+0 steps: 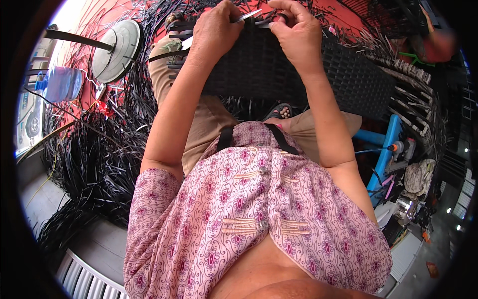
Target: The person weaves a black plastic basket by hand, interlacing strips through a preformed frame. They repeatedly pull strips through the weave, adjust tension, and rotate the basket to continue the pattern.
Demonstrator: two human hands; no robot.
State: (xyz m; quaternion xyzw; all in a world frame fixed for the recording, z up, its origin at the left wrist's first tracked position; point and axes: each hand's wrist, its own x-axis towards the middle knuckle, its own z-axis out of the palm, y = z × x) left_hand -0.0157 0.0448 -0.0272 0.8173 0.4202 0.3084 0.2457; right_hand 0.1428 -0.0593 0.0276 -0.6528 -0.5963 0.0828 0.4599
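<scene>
My left hand is closed around a slim tool with a pointed, pale blade that sticks out toward the right. A flat white piece shows beside its wrist; I cannot tell if it belongs to the same tool. Across my lap lies a black woven panel of flat plastic strips, with loose ends at its left side. Over the panel's far edge, my right hand has thumb and fingers curled in a pinch on a black strip. Something dark and round sits between its fingers.
Heaps of loose black strips cover the left side. A round grey disc base with a pole and a clear blue water bottle stand beyond. To the right are a blue frame, tools and another person's blurred arm.
</scene>
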